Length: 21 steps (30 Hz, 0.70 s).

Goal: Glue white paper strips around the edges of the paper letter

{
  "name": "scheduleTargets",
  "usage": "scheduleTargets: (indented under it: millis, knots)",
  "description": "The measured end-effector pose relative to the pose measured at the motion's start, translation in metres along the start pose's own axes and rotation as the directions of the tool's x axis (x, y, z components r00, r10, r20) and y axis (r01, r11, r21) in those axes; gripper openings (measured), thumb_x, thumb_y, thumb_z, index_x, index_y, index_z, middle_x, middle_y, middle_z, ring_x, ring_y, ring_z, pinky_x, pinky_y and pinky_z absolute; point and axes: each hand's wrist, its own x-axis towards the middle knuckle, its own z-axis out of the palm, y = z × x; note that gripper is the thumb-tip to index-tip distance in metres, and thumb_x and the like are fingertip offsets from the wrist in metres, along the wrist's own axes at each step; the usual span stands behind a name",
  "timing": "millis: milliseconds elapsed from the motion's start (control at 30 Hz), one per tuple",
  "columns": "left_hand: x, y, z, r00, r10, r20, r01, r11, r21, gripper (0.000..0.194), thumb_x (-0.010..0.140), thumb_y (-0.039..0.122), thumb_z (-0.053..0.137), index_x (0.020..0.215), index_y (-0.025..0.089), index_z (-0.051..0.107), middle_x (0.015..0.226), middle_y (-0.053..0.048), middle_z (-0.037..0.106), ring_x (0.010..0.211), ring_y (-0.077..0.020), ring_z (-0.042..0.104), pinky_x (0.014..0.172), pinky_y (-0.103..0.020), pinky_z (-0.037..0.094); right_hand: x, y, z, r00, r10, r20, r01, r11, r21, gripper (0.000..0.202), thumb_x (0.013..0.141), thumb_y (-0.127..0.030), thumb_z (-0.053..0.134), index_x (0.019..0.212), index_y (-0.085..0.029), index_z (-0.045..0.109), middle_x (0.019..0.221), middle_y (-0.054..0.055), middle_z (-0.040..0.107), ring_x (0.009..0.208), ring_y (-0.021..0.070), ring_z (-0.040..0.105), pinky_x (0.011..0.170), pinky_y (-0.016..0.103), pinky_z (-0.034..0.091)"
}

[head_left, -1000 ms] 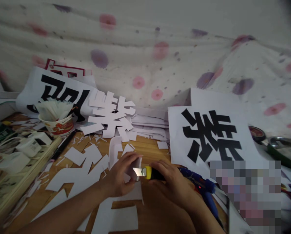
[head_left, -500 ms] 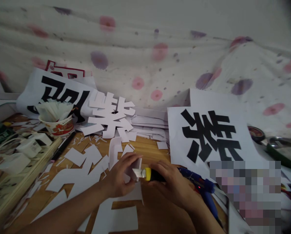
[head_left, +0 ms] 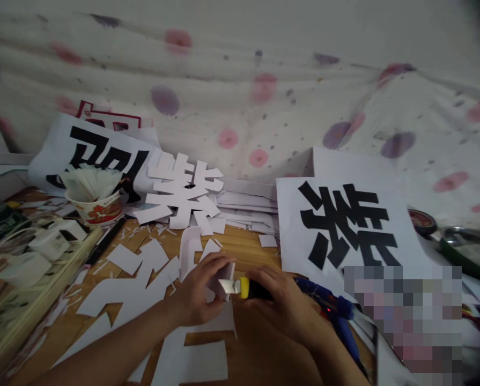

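Note:
A small white piece (head_left: 219, 280) is pinched between the thumb and fingers of my left hand (head_left: 199, 289), low in the middle of the view. My right hand (head_left: 278, 297) is wrapped round a black and yellow utility knife (head_left: 250, 288). Its metal blade points left and meets the right edge of the white piece. White cut-out shapes (head_left: 143, 292) lie on the wooden table (head_left: 259, 343) under and left of my hands. A curved white strip (head_left: 189, 249) stands just behind my left hand.
Behind are a paper bowl of sticks (head_left: 98, 209), a white cut-out character (head_left: 183, 190) and printed sheets (head_left: 344, 225). A power strip (head_left: 18, 311) with plugs runs along the left. A blue glue gun (head_left: 344, 316) lies right of my right hand.

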Motion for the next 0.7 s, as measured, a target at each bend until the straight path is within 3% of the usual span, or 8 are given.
scheduleTargets:
  millis: [233,400,567,700]
  knots:
    - [0.0,0.005,0.0,0.999,0.021,0.031,-0.022,1.0,0.004,0.081,0.053,-0.001,0.047,0.13,0.024,0.036,0.126,-0.01,0.045,0.118,-0.0256,0.043,0.099,-0.043,0.039,0.0,0.001,0.0,0.998,0.043,-0.037,-0.043,0.999,-0.005,0.027,0.08,-0.029,0.06,0.105,-0.021,0.055,0.088,0.005,0.062,0.08,0.0197,0.057,0.068,0.032,0.043]
    - [0.001,0.006,-0.001,0.999,0.021,0.029,-0.021,1.0,0.002,0.082,0.052,-0.002,0.045,0.129,0.024,0.036,0.124,-0.009,0.045,0.118,-0.0254,0.044,0.099,-0.043,0.039,-0.001,0.005,0.001,0.999,-0.004,-0.033,0.004,1.0,0.006,0.027,0.08,-0.031,0.06,0.105,-0.021,0.054,0.09,0.005,0.062,0.082,0.0198,0.057,0.068,0.031,0.043]
    - [0.0,0.006,0.0,0.999,0.034,0.026,-0.035,0.999,0.013,0.079,0.052,-0.001,0.047,0.127,0.022,0.037,0.123,-0.011,0.045,0.115,-0.0263,0.046,0.098,-0.042,0.041,-0.001,0.009,-0.002,0.994,0.07,-0.09,-0.069,0.998,0.006,0.026,0.082,-0.03,0.058,0.105,-0.02,0.054,0.091,0.006,0.061,0.083,0.0196,0.057,0.07,0.032,0.044]
    - [0.0,0.005,0.0,0.999,0.026,0.036,-0.026,1.0,0.011,0.081,0.052,-0.001,0.046,0.128,0.023,0.036,0.124,-0.01,0.046,0.116,-0.0272,0.045,0.098,-0.043,0.04,-0.001,0.004,-0.002,0.999,0.009,-0.046,-0.009,1.0,0.004,0.028,0.081,-0.032,0.059,0.107,-0.021,0.055,0.088,0.005,0.063,0.081,0.0198,0.058,0.069,0.032,0.044]
